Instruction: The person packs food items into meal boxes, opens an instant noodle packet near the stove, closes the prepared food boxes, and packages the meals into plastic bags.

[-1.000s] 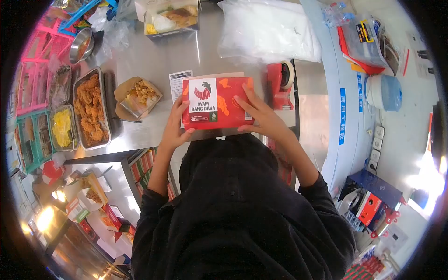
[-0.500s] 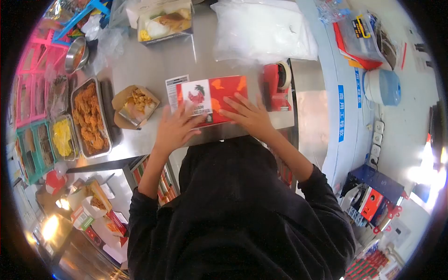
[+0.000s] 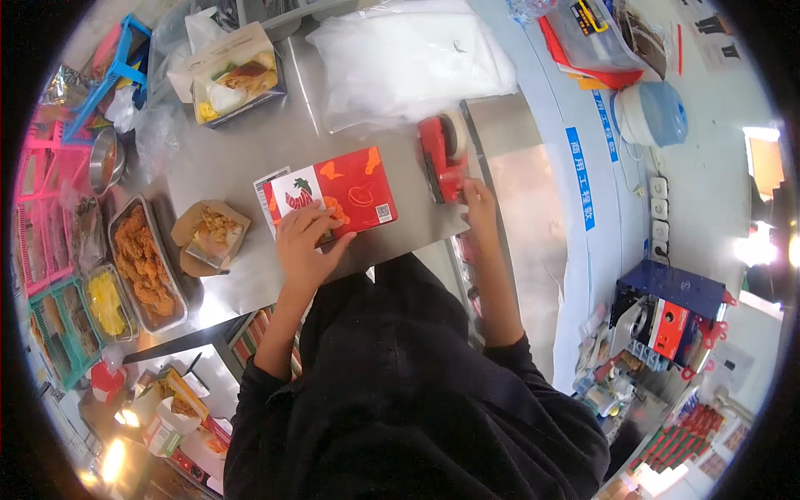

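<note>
A red takeaway box (image 3: 360,190) with a white printed label panel lies closed on the steel counter. My left hand (image 3: 307,243) rests on its lower left part, fingers laid flat over the panel. A printed paper slip (image 3: 268,185) sticks out from the box's left edge. To the right stands a red tape dispenser (image 3: 433,154) with a roll of tape (image 3: 454,136). At the dispenser's near end is my right hand (image 3: 478,208), its fingers curled and close together. Whatever they pinch there is too small to make out.
Left of the box are a paper carton of food (image 3: 212,236), a metal tray of fried chicken (image 3: 143,262) and a tub of yellow shreds (image 3: 108,304). An open meal box (image 3: 237,83) and white plastic bags (image 3: 408,62) lie at the back.
My right hand has left the box and moved right to the tape dispenser. My left hand stays on the box. The whole view has shifted and turned slightly.
</note>
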The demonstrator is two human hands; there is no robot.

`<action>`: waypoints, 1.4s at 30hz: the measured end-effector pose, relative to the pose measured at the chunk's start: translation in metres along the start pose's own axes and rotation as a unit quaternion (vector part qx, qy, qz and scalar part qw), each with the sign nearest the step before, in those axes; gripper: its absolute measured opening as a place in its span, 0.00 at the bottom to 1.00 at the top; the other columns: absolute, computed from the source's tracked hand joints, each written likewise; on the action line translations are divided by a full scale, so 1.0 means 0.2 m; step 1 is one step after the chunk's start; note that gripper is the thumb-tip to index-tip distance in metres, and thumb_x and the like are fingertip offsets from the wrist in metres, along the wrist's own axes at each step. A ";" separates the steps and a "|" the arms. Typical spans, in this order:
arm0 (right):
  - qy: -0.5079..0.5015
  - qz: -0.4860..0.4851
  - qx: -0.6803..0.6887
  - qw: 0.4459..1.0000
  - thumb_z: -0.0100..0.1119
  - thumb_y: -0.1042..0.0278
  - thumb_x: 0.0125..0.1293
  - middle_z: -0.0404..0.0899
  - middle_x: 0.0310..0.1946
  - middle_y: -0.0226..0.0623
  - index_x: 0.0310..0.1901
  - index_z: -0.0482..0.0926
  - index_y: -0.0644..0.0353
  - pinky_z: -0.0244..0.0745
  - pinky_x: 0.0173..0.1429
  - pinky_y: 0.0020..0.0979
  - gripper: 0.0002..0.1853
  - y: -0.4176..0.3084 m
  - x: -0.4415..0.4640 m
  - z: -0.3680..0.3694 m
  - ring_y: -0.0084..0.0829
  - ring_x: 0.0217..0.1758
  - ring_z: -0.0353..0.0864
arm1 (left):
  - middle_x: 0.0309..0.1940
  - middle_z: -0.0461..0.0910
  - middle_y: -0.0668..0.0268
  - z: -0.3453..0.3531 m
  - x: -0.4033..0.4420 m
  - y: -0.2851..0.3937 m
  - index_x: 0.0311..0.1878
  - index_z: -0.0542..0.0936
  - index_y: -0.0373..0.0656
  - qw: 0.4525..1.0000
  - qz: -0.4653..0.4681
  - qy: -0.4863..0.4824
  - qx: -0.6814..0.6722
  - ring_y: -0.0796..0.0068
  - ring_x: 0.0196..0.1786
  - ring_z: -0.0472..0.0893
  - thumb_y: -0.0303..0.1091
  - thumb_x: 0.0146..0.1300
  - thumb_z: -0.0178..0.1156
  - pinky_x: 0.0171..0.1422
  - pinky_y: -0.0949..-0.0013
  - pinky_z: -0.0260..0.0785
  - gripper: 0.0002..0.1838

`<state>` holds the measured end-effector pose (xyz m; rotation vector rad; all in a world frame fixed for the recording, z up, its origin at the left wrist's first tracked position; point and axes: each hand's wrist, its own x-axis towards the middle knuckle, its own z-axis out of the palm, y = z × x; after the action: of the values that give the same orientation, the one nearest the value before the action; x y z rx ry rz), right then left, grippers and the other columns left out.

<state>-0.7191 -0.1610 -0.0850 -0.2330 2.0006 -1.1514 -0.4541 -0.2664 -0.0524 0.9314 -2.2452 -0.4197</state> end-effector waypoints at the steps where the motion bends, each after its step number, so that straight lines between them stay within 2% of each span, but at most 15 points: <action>1: -0.021 -0.002 0.140 0.990 0.52 0.59 0.64 0.72 0.43 0.28 0.32 0.73 0.55 0.68 0.45 0.31 0.10 0.09 0.03 -0.02 0.19 0.44 0.68 | 0.29 0.78 0.67 0.00 -0.01 0.00 0.33 0.81 0.49 1.000 -0.007 -0.006 0.010 0.65 0.35 0.77 0.45 0.41 0.69 0.38 0.65 0.67 0.16; 4: -0.047 -0.081 0.366 0.926 0.52 0.65 0.63 0.70 0.49 0.27 0.31 0.72 0.57 0.72 0.46 0.31 0.07 0.21 -0.03 0.00 0.20 0.44 0.70 | 0.26 0.76 0.66 0.01 -0.03 -0.01 0.37 0.80 0.49 1.000 0.009 -0.001 0.017 0.63 0.33 0.76 0.44 0.41 0.69 0.39 0.65 0.67 0.18; 8: 0.018 -0.195 0.151 0.969 0.54 0.72 0.61 0.67 0.53 0.36 0.33 0.74 0.60 0.76 0.37 0.24 0.02 0.48 0.10 -0.02 0.23 0.44 0.73 | 0.31 0.74 0.66 0.05 -0.06 -0.05 0.45 0.78 0.56 0.998 0.032 0.048 -0.011 0.65 0.36 0.74 0.42 0.48 0.64 0.42 0.64 0.66 0.18; 9: 0.086 -0.274 0.113 0.951 0.54 0.71 0.61 0.73 0.45 0.36 0.33 0.76 0.62 0.75 0.29 0.21 0.04 0.50 0.13 0.01 0.22 0.39 0.74 | 0.31 0.74 0.66 0.05 -0.07 -0.05 0.46 0.78 0.57 0.998 0.034 0.053 -0.009 0.65 0.37 0.74 0.42 0.49 0.64 0.42 0.64 0.66 0.18; 13: 0.208 -0.179 0.074 0.959 0.55 0.71 0.60 0.77 0.28 0.31 0.32 0.78 0.62 0.72 0.24 0.20 0.04 0.42 -0.17 0.12 0.21 0.29 0.75 | 0.34 0.74 0.66 0.04 -0.06 -0.05 0.48 0.76 0.60 0.997 0.051 0.053 0.008 0.65 0.39 0.73 0.41 0.51 0.61 0.44 0.63 0.65 0.18; 17: 0.057 -0.253 -0.042 0.965 0.59 0.75 0.56 0.78 0.30 0.36 0.52 0.72 0.63 0.71 0.32 0.20 0.20 0.11 -0.58 0.47 0.21 0.30 0.76 | 0.37 0.73 0.65 0.02 -0.06 -0.06 0.50 0.75 0.63 0.996 0.075 0.043 0.035 0.65 0.42 0.73 0.40 0.53 0.59 0.45 0.62 0.65 0.19; 21: -0.040 -0.138 0.148 0.979 0.58 0.78 0.56 0.77 0.28 0.41 0.67 0.36 0.57 0.71 0.33 0.22 0.45 0.04 -0.52 0.64 0.24 0.30 0.76 | 0.40 0.72 0.65 -0.01 -0.05 -0.07 0.53 0.74 0.66 0.987 0.130 0.018 0.091 0.65 0.44 0.72 0.40 0.55 0.57 0.46 0.62 0.64 0.20; 24: -0.084 -0.094 0.095 0.987 0.59 0.78 0.55 0.76 0.33 0.42 0.66 0.38 0.62 0.72 0.34 0.23 0.44 0.05 -0.48 0.61 0.26 0.29 0.77 | 0.42 0.72 0.65 -0.02 -0.04 -0.08 0.54 0.73 0.69 0.975 0.170 -0.009 0.143 0.66 0.46 0.71 0.39 0.56 0.55 0.47 0.61 0.64 0.21; 26: -0.073 -0.224 0.038 0.971 0.59 0.77 0.53 0.73 0.41 0.43 0.62 0.52 0.66 0.72 0.34 0.24 0.36 0.14 -0.38 0.61 0.26 0.27 0.76 | 0.44 0.71 0.65 -0.03 -0.04 -0.07 0.56 0.72 0.70 0.970 0.178 -0.033 0.163 0.66 0.47 0.71 0.38 0.57 0.54 0.48 0.61 0.63 0.22; 28: -0.044 -0.292 -0.219 0.930 0.60 0.77 0.52 0.71 0.45 0.42 0.58 0.60 0.66 0.71 0.34 0.24 0.30 0.16 -0.31 0.48 0.25 0.27 0.75 | 0.43 0.72 0.65 -0.04 -0.06 -0.05 0.56 0.72 0.70 0.990 0.080 -0.086 0.080 0.65 0.46 0.71 0.38 0.56 0.55 0.48 0.60 0.63 0.22; 32: 0.074 -0.391 -0.071 0.914 0.53 0.81 0.53 0.72 0.43 0.38 0.47 0.70 0.69 0.69 0.39 0.23 0.17 -0.16 -0.08 0.31 0.22 0.33 0.74 | 0.46 0.73 0.57 -0.12 0.06 -0.12 0.51 0.76 0.53 0.985 -0.076 -0.001 -0.156 0.54 0.50 0.71 0.33 0.56 0.52 0.51 0.52 0.61 0.18; 33: -0.007 -0.385 -0.128 0.914 0.52 0.81 0.54 0.73 0.40 0.38 0.47 0.70 0.67 0.69 0.40 0.24 0.17 -0.42 -0.09 0.41 0.23 0.33 0.74 | 0.44 0.75 0.52 -0.20 0.16 -0.18 0.48 0.76 0.45 0.941 -0.235 -0.019 -0.243 0.52 0.47 0.74 0.34 0.54 0.54 0.49 0.53 0.63 0.17; 37: -0.228 -0.423 -0.255 0.839 0.46 0.60 0.61 0.78 0.40 0.48 0.44 0.76 0.61 0.71 0.46 0.35 0.16 -0.65 0.45 1.10 0.46 0.42 0.78 | 0.61 0.56 0.41 0.14 0.26 -0.98 0.60 0.63 0.36 0.917 -0.246 0.174 0.262 0.45 0.62 0.61 0.45 0.57 0.55 0.61 0.56 0.58 0.31; 38: -0.264 -0.332 -0.249 0.871 0.47 0.54 0.60 0.77 0.38 0.53 0.44 0.76 0.63 0.70 0.49 0.40 0.21 -0.72 0.45 1.28 0.54 0.43 0.75 | 0.57 0.63 0.39 0.15 0.45 -1.04 0.57 0.65 0.32 0.862 -0.439 0.239 0.080 0.46 0.60 0.65 0.42 0.57 0.56 0.59 0.57 0.62 0.29; 42: -0.211 -0.374 -0.359 0.829 0.45 0.58 0.60 0.75 0.35 0.61 0.37 0.75 0.70 0.68 0.49 0.45 0.19 -0.68 0.66 1.62 0.58 0.42 0.73 | 0.36 0.75 0.41 0.13 0.66 -1.29 0.39 0.75 0.31 0.858 -0.460 0.227 -0.009 0.45 0.43 0.75 0.36 0.56 0.53 0.45 0.55 0.67 0.16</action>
<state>-0.6043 -0.5157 -0.1363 -1.6274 1.8632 -0.5943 -0.4110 -0.5384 -0.1441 1.8496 -1.2516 -0.5466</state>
